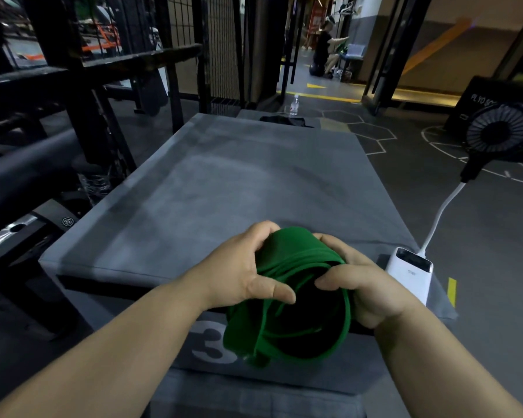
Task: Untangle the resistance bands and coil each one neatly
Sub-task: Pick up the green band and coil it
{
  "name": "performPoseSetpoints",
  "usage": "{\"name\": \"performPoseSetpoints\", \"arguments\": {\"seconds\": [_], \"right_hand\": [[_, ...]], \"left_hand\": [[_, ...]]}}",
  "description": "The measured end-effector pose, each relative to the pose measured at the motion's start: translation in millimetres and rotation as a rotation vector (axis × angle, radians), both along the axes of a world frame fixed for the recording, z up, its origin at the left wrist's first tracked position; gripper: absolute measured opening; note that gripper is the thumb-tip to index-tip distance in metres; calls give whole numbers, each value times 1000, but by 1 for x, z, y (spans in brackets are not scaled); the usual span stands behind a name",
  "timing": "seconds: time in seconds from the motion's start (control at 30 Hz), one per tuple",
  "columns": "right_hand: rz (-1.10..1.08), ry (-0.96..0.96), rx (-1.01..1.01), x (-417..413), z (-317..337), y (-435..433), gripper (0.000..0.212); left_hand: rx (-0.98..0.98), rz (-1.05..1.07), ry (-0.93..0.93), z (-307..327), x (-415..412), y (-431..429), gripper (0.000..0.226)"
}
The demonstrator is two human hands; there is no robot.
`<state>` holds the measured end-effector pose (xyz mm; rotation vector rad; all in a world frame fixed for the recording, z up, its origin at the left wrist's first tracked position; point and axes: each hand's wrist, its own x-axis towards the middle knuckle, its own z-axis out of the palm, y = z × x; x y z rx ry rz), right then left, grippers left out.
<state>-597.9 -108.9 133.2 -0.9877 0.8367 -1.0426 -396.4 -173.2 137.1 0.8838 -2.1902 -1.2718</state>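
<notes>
At the near edge of the grey box [224,182], the loosely looped green resistance band [287,327] is gripped by the left hand [239,273] and pinched by the right hand [369,288], and its turns should be laid flat and even as it is wound.

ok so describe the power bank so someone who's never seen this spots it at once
Start at the grey padded box in the middle of the view and go to its near right corner, just right of the right hand. The power bank lies there: a white slab with a dark screen, set apart by the white cable rising from it to the black fan.
</notes>
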Motion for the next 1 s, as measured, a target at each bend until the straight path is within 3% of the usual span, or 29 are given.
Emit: {"name": "performPoseSetpoints", "arguments": {"seconds": [0.17, 0.27, 0.37, 0.47, 0.53, 0.67, 0.73, 0.8, 0.87, 0.93, 1.0], "right_hand": [[-88, 62, 10, 10, -5, -1, 74], [-71, 78, -4, 7, -3, 0, 70], [12, 213, -80, -7, 4, 2, 70], [118, 447, -139, -14, 9, 4, 76], [184, 557, -193, -13, 12, 6, 66], [264, 405, -228, -4, 14, 6, 44], [135, 285, -196, 0, 7, 3, 46], [-98, 253, -151, 4, -1, -2, 56], [-284, 243, -127, 7, -1, -4, 55], [-400, 245, -119, 10, 3, -3, 43], [-465, 281, -116, 16, 5, -3, 43]], "left_hand": [[-10, 60, -111, -5, -9, 9, 98], [-137, 158, -53, -4, -10, 9, 74], [-130, 142, -3, 1, -4, 4, 55], [-35, 30, 44, 3, 2, 1, 53], [1, -35, 68, 4, 3, 1, 55], [66, -62, 105, 4, 2, 1, 59], [28, -4, 89, 1, 0, -1, 67], [-114, 206, 17, -1, -3, -2, 72], [-269, 449, -18, 2, -4, 1, 58], [-312, 459, 10, 8, -6, 8, 40], [-205, 351, 40, 14, -11, 19, 33]]}}
